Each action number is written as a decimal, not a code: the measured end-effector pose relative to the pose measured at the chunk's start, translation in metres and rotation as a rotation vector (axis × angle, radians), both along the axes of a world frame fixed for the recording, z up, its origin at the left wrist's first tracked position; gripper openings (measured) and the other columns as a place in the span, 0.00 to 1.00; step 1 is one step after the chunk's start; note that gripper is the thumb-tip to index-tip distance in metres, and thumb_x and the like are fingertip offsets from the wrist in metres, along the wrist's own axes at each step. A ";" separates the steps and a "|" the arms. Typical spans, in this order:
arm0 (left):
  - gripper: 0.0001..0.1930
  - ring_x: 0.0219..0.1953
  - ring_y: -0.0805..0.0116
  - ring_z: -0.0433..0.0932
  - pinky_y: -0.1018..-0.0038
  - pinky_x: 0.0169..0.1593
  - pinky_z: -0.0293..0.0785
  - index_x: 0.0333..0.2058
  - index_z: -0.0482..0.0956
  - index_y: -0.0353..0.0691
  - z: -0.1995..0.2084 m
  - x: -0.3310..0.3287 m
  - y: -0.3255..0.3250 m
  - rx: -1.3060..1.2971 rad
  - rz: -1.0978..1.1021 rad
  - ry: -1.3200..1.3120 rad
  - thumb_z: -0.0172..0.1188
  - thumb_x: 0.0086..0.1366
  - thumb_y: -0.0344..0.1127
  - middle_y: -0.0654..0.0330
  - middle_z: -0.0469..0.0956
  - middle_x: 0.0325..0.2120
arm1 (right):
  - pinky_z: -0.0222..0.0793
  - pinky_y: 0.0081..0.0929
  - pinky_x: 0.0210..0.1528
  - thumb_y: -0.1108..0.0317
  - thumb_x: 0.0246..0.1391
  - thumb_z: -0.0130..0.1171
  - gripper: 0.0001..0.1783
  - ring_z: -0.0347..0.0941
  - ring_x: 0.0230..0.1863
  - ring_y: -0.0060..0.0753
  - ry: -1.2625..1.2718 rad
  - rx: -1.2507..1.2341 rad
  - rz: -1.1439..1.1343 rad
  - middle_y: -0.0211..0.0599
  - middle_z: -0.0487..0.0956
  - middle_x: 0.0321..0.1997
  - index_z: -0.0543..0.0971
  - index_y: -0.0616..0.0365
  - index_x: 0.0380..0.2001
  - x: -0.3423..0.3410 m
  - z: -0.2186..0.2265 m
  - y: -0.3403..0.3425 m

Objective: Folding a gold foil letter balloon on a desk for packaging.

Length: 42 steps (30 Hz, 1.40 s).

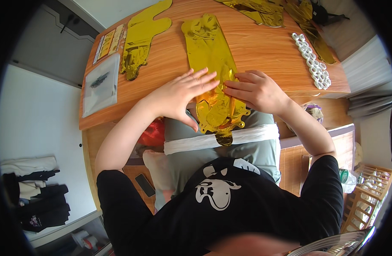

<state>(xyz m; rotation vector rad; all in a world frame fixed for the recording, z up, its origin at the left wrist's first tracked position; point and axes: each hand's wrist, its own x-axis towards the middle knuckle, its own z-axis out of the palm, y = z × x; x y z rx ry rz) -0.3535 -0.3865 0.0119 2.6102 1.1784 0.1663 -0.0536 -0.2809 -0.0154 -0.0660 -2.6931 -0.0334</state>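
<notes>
- Gold foil piece (211, 49): lies lengthwise on table (162, 64), lower end past near edge, over my lap (179, 132).
- My left hand (181, 91): fingers spread wide over foil's left side.
- My right hand (260, 91): fingers close together at right edge; thumb hidden, cannot tell if pinching.
- Foil likely light, limp, slippery, easily creased. Hold by side edges; spare small lower tabs (241, 124).

Black T-shirt (264, 205) (white cartoon print (220, 197)), grey-green trousers (183, 164).
</notes>
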 end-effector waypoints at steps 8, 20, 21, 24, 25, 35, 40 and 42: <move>0.33 0.74 0.59 0.61 0.56 0.75 0.58 0.70 0.66 0.43 -0.028 0.007 -0.008 0.219 0.040 0.077 0.59 0.66 0.29 0.58 0.65 0.71 | 0.75 0.38 0.57 0.68 0.44 0.69 0.28 0.78 0.57 0.42 0.028 -0.029 0.005 0.28 0.82 0.60 0.83 0.49 0.53 -0.002 0.001 -0.002; 0.34 0.73 0.57 0.63 0.56 0.74 0.60 0.69 0.67 0.42 -0.028 0.009 -0.008 0.182 0.062 -0.016 0.51 0.62 0.20 0.56 0.67 0.70 | 0.78 0.37 0.52 0.75 0.44 0.71 0.31 0.80 0.52 0.44 0.073 -0.202 -0.049 0.34 0.80 0.59 0.82 0.47 0.56 -0.002 0.008 -0.005; 0.34 0.73 0.57 0.63 0.56 0.74 0.60 0.69 0.67 0.42 -0.027 0.009 -0.008 0.179 0.059 -0.018 0.51 0.62 0.20 0.56 0.67 0.70 | 0.78 0.38 0.53 0.77 0.44 0.71 0.32 0.80 0.51 0.45 0.083 -0.239 -0.049 0.35 0.81 0.58 0.82 0.48 0.56 -0.002 0.005 -0.004; 0.34 0.73 0.57 0.63 0.55 0.74 0.61 0.69 0.68 0.43 -0.026 0.008 -0.009 0.166 0.053 -0.030 0.50 0.61 0.18 0.56 0.67 0.70 | 0.78 0.40 0.55 0.78 0.42 0.70 0.33 0.80 0.52 0.47 0.095 -0.309 -0.031 0.36 0.82 0.55 0.82 0.51 0.56 -0.001 0.003 0.000; 0.35 0.73 0.57 0.63 0.55 0.74 0.61 0.68 0.69 0.43 -0.026 0.008 -0.009 0.158 0.052 -0.038 0.50 0.61 0.18 0.56 0.67 0.70 | 0.78 0.40 0.56 0.79 0.42 0.70 0.33 0.80 0.53 0.47 0.098 -0.338 -0.010 0.37 0.83 0.53 0.82 0.53 0.56 0.000 0.002 0.000; 0.34 0.73 0.56 0.63 0.55 0.74 0.61 0.68 0.70 0.43 -0.027 0.007 -0.008 0.163 0.038 -0.059 0.49 0.61 0.17 0.56 0.67 0.69 | 0.77 0.39 0.58 0.75 0.47 0.68 0.19 0.80 0.56 0.45 0.085 -0.215 0.050 0.38 0.85 0.51 0.86 0.58 0.45 0.005 -0.004 0.005; 0.35 0.73 0.57 0.63 0.55 0.74 0.61 0.68 0.70 0.43 -0.028 0.007 -0.008 0.163 0.033 -0.054 0.48 0.61 0.17 0.56 0.67 0.69 | 0.77 0.39 0.57 0.73 0.47 0.69 0.18 0.80 0.56 0.42 0.086 -0.155 0.048 0.36 0.85 0.52 0.86 0.55 0.44 0.006 -0.002 0.004; 0.35 0.73 0.57 0.63 0.55 0.74 0.61 0.68 0.70 0.43 -0.027 0.007 -0.009 0.159 0.032 -0.046 0.48 0.61 0.17 0.56 0.67 0.69 | 0.77 0.39 0.57 0.72 0.47 0.69 0.19 0.80 0.56 0.42 0.118 -0.130 0.009 0.36 0.84 0.53 0.86 0.55 0.46 0.003 0.001 -0.005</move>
